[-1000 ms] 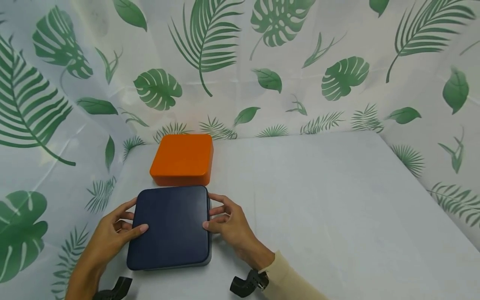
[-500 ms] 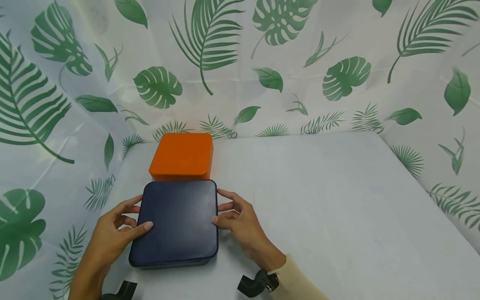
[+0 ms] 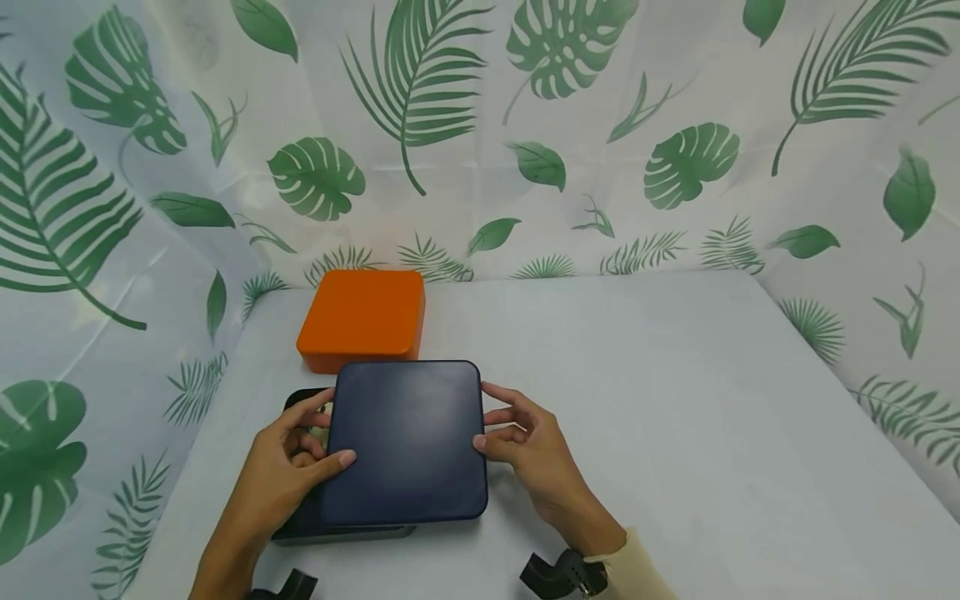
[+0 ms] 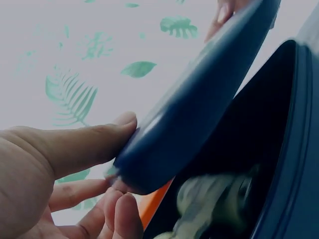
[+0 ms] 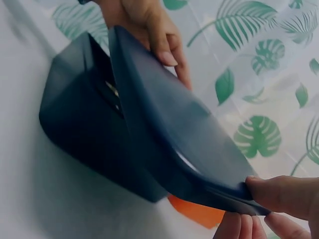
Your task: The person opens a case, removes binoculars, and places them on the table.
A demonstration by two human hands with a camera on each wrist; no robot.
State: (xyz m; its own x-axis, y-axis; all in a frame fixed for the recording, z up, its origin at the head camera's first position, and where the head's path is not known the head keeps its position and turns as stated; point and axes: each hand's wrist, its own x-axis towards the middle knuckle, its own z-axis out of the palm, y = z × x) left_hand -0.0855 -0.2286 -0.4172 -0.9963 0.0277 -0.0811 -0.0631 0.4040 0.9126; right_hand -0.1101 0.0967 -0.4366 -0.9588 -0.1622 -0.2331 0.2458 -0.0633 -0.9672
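A dark blue square lid (image 3: 408,442) is raised off its matching tin box (image 3: 300,523) and shifted to the right of it. My left hand (image 3: 273,467) pinches the lid's left edge, thumb on top and fingers beneath. At the opposite edge, my right hand (image 3: 536,458) grips the lid the same way. In the left wrist view the tin's dark inside shows under the tilted lid. A pale, green-and-cream thing (image 4: 204,201) lies in there, too blurred to name. Most of the tin is hidden by the lid in the head view.
Just behind the tin sits an orange box (image 3: 363,315) with rounded corners. All of this stands on a white tabletop (image 3: 637,417), which runs far to the right. A leaf-printed sheet (image 3: 600,167) hangs at the back and sides.
Both hands have lifted the lid off the tin and carried it to the right. The tin's left part and some of its contents have come into view. The orange box has stayed put.
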